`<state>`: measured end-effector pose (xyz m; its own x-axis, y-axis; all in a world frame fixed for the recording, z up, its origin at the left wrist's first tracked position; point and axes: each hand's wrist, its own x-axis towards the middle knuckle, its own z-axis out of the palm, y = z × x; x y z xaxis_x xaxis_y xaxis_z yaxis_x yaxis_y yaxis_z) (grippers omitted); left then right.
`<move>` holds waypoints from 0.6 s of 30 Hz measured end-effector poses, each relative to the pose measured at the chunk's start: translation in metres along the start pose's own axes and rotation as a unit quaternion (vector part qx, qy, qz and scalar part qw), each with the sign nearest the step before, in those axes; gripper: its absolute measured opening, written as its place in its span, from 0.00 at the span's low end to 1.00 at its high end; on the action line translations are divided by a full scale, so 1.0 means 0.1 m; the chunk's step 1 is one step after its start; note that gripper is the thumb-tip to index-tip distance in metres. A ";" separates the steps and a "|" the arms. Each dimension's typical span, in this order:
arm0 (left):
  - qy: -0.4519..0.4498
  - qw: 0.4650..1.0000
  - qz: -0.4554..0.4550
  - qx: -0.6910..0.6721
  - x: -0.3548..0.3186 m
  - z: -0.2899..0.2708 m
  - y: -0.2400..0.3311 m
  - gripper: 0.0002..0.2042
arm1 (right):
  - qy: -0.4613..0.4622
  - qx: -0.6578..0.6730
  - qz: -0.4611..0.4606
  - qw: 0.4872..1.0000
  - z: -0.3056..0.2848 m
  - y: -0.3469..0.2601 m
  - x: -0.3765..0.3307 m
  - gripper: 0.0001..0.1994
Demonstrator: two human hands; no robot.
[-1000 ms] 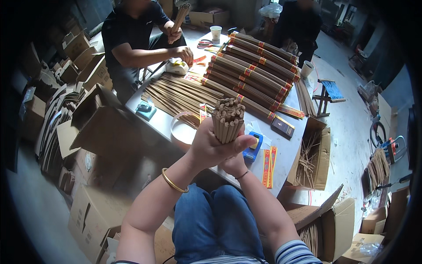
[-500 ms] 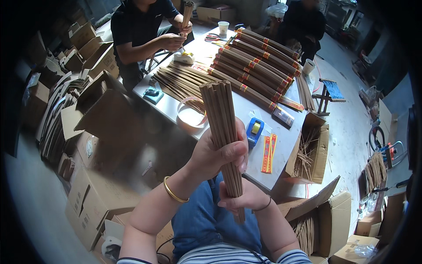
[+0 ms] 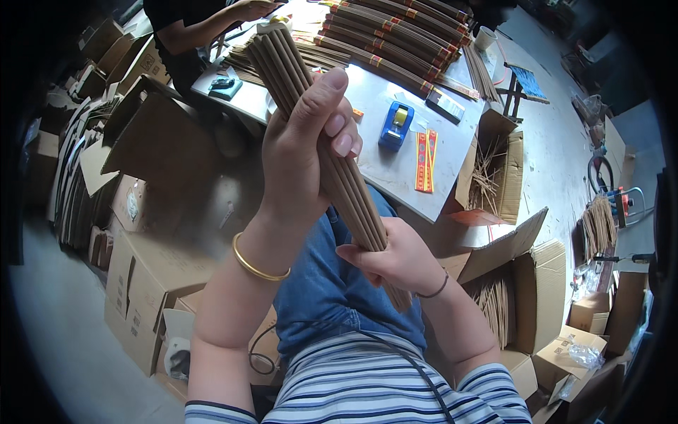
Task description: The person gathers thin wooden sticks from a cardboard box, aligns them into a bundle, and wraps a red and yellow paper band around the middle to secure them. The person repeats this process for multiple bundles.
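Note:
A bundle of brown incense sticks [image 3: 357, 200] slants across my lap, its top toward the upper left. Around its upper half my left hand [image 3: 300, 145] is closed, the thumb lying along the sticks. My right hand [image 3: 397, 253] grips the bundle near its lower end. Beyond them, a blue tape dispenser [image 3: 395, 127] with yellowish tape stands on the white table [image 3: 395, 173]. Beside the dispenser lie red and yellow paper strips [image 3: 425, 161]. Several banded incense bundles [image 3: 385, 46] are stacked at the far side, and loose sticks partly show behind my bundle.
An open carton [image 3: 514, 177] of loose sticks stands right of the table. Another open carton [image 3: 547, 293] holds sticks near my right arm. Cardboard boxes [image 3: 152, 279] crowd the left. A co-worker's arm [image 3: 201, 30] reaches over the table's far left. A paper cup [image 3: 485, 38] stands far right.
My hands have tilted the bundle so its top leans further left. The left hand has turned and moved up and left. The view has shifted down, so the table sits higher.

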<state>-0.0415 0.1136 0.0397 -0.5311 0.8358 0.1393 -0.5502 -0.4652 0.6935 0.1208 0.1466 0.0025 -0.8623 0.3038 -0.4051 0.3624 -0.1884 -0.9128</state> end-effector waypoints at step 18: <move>-0.049 0.926 -0.220 -0.302 -0.24 -0.37 -0.20 0.08 | -0.239 0.440 0.016 0.865 0.21 0.20 0.04 0.12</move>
<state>-0.0414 0.0919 -0.0032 -0.1255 0.9919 0.0213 -0.9755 -0.1273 0.1796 0.1171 0.1240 -0.0164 -0.9809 -0.0962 -0.1688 0.1602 -0.8921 -0.4225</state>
